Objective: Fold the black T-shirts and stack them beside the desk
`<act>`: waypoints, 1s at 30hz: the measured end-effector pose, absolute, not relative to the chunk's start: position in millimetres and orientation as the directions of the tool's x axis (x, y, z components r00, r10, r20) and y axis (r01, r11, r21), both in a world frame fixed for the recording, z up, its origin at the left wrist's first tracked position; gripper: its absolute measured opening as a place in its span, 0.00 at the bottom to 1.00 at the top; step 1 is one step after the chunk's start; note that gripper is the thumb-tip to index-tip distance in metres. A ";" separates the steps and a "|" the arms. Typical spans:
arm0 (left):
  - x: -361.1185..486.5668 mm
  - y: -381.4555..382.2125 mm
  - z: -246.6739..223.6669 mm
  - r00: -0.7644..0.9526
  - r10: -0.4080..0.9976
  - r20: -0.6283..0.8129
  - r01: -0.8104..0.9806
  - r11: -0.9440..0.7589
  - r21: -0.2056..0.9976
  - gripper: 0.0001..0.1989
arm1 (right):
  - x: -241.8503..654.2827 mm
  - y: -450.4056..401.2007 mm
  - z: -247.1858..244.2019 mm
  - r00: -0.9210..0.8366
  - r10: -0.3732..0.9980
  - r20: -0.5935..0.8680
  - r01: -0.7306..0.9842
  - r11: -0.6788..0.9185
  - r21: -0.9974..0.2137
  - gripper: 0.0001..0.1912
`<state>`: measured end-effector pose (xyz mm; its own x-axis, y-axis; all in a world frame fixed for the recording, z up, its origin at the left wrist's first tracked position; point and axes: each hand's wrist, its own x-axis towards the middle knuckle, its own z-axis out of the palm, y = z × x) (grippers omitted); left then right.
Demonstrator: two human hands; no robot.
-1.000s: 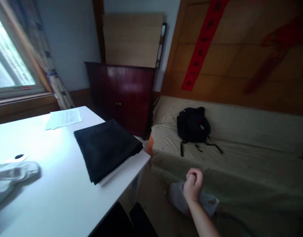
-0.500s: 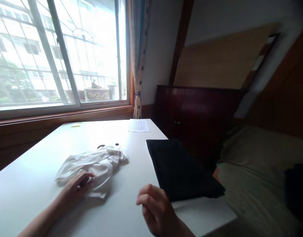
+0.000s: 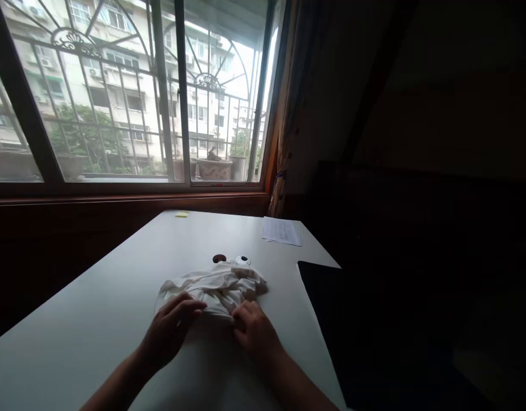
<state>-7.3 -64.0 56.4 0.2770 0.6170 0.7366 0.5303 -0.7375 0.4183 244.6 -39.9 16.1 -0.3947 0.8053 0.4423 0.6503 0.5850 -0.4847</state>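
A crumpled white cloth (image 3: 222, 285) lies in a loose heap on the white table (image 3: 117, 319), in front of me. My left hand (image 3: 171, 325) rests over its near left edge, fingers stretched out and thumb apart. At the near right edge, my right hand (image 3: 257, 331) has its fingers closed in a pinch on the cloth. Just behind the heap are a brown round object (image 3: 219, 258) and a white round object with a dark centre (image 3: 243, 260). The cloth's full shape is hidden in its folds.
Folded black fabric (image 3: 325, 302) lies along the table's right side, its far part lost in shadow. Printed papers (image 3: 281, 231) and a yellow slip (image 3: 182, 214) lie near the back edge. Behind the table stands a barred window (image 3: 117, 103) with a tied curtain (image 3: 282, 188).
My right hand has moved from bare table beside the black fabric onto the white cloth and closed on its edge. The view has turned left, and the room looks darker.
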 end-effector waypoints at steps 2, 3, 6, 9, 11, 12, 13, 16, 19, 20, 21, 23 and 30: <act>-12.0 -68.6 60.8 0.230 0.588 0.776 0.535 -0.742 0.404 0.10 | 246.9 -41.3 16.3 -0.371 0.782 0.501 0.604 0.613 -0.509 0.15; -13.2 -69.8 62.2 0.218 0.585 0.781 0.538 -0.740 0.403 0.10 | 247.7 -42.6 17.8 -0.355 0.767 0.535 0.578 0.629 -0.519 0.16; -12.8 -68.5 63.8 0.218 0.610 0.762 0.533 -0.729 0.431 0.09 | 248.7 -47.3 22.6 -0.312 0.722 0.617 0.516 0.675 -0.528 0.18; -9.6 -61.7 60.9 0.264 0.676 0.688 0.554 -0.690 0.466 0.08 | 249.6 -51.3 25.5 -0.284 0.714 0.640 0.445 0.690 -0.571 0.18; -7.8 -56.1 55.8 0.324 0.721 0.613 0.625 -0.649 0.434 0.11 | 250.4 -53.3 26.8 -0.272 0.716 0.643 0.382 0.694 -0.610 0.17; -7.2 -53.4 52.4 0.350 0.740 0.575 0.664 -0.629 0.405 0.15 | 250.8 -54.0 27.6 -0.267 0.712 0.650 0.352 0.699 -0.622 0.17; -6.8 -50.8 48.6 0.370 0.754 0.542 0.694 -0.612 0.378 0.19 | 251.3 -54.6 28.5 -0.261 0.705 0.660 0.324 0.708 -0.627 0.16; -6.6 -44.2 38.1 0.402 0.787 0.468 0.724 -0.586 0.364 0.22 | 253.3 -55.4 30.7 -0.256 0.691 0.676 0.243 0.723 -0.647 0.14; -6.9 -39.4 35.1 0.352 0.836 0.420 0.733 -0.526 0.432 0.12 | 256.8 -54.7 31.0 -0.278 0.708 0.649 0.183 0.702 -0.688 0.13; -7.3 -38.1 36.5 0.313 0.852 0.419 0.736 -0.497 0.460 0.11 | 258.3 -54.3 30.7 -0.289 0.715 0.637 0.180 0.694 -0.697 0.12; -8.1 -36.8 38.9 0.266 0.863 0.430 0.728 -0.472 0.497 0.11 | 259.9 -53.9 30.3 -0.301 0.721 0.625 0.186 0.687 -0.702 0.12; -12.3 -33.8 46.3 0.137 0.868 0.478 0.658 -0.440 0.610 0.12 | 263.4 -53.3 30.1 -0.318 0.722 0.615 0.215 0.686 -0.695 0.11; -75.3 -22.4 77.3 -0.679 0.691 0.248 0.114 -0.235 0.965 0.11 | 279.2 -56.1 44.1 -0.288 0.664 0.690 0.403 0.738 -0.542 0.11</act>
